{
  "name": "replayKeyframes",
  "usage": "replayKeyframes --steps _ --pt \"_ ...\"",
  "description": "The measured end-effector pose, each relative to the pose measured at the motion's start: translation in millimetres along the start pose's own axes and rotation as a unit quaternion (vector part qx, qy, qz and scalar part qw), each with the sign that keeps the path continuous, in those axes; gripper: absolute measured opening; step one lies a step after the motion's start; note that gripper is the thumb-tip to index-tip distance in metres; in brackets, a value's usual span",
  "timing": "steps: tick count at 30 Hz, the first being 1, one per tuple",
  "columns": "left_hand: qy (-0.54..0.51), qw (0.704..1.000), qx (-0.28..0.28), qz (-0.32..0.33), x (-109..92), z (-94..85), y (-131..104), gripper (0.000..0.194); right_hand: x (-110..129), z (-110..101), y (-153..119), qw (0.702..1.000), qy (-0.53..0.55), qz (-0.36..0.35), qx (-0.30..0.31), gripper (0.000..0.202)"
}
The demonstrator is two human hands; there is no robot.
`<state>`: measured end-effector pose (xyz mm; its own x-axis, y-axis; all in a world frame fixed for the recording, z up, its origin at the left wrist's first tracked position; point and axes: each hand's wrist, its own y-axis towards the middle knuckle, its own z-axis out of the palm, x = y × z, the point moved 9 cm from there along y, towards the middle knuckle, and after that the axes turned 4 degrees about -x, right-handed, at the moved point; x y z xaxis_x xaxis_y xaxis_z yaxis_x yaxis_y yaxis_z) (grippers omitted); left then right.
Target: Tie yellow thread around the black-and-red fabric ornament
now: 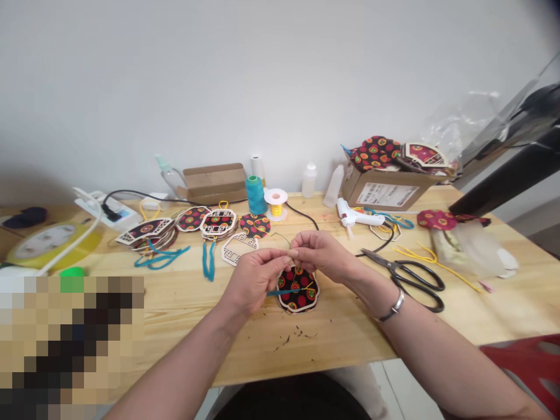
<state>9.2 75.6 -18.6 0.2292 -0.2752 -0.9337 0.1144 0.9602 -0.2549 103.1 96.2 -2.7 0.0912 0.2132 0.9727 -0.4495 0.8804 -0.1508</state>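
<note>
My left hand [258, 277] and my right hand [321, 254] meet at the fingertips over the wooden table [175, 326]. Both are pinched on something thin, apparently a thread, too small to make out fully. A fine loop of thread rises just left of my right fingers. Below the hands lies a black patterned fabric piece [297, 297] with a pale scalloped frame. A teal cord [280, 291] runs from under my left hand across that piece, near a short yellow strand.
Black scissors [411, 277] and a white glue gun [359, 216] lie right. Behind stand a teal thread cone [256, 195], a yellow spool [276, 204] and a filled carton [380, 186]. Framed fabric pieces [151, 233] with teal cords lie left, beside a power strip [109, 213].
</note>
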Motion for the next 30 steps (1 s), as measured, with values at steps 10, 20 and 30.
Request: replayKeyframes --steps 10,20,30 --pt "0.012 0.999 -0.045 0.009 -2.9 -6.7 0.4 0.015 4.8 -2.0 -0.3 0.997 -0.069 -0.030 -0.020 0.020" --pt "0.031 0.995 -0.091 0.034 -5.3 -18.7 3.9 0.018 26.2 -11.7 -1.9 0.938 -0.321 -0.114 -0.061 0.016" --pt "0.011 0.991 -0.126 0.035 -5.3 -25.7 4.9 0.020 38.1 0.6 -20.5 0.873 -0.441 -0.167 -0.123 0.027"
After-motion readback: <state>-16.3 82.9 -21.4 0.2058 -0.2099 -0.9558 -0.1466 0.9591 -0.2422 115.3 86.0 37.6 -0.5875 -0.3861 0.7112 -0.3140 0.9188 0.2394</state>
